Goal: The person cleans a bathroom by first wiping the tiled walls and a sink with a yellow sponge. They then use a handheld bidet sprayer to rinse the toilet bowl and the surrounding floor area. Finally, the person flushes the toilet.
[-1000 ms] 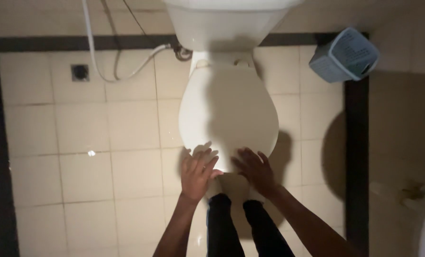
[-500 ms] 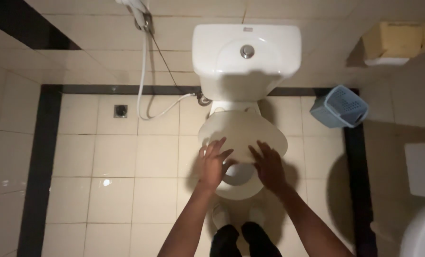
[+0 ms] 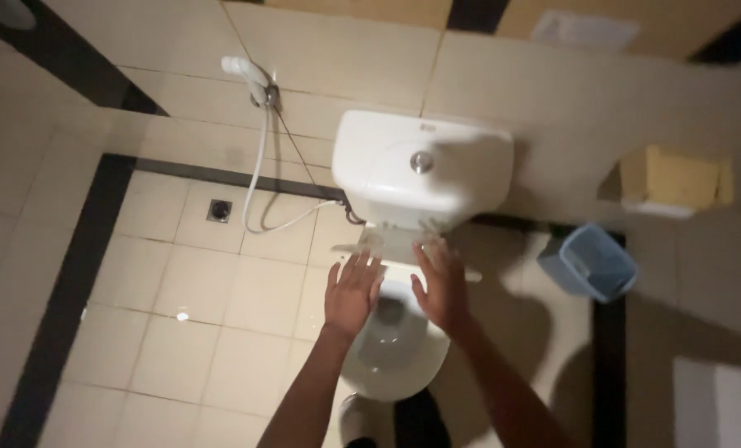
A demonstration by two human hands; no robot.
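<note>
1. Your left hand and right hand are both flat and spread-fingered, palms away from you, gripping nothing. Their fingertips reach the blurred lid, which stands raised against the front of the tank. Whether they actually touch it, you cannot tell through the blur.
2. The lid lies just ahead of both hands, toward the tank. Its long edge runs side to side, across the front of the tank. The two hands sit about level, one to each side of the bowl's middle line, so neither is clearly nearer.
3. The bowl lies open, on your side of the tank and under your wrists. Its long axis runs from the tank toward you. It looks empty apart from the dark water at the drain.
4. To the right of the tank stands a blue bin on the floor. What is inside it cannot be made out.
5. To the left of the tank a spray hose hangs down the wall, with a floor drain beyond it.
</note>
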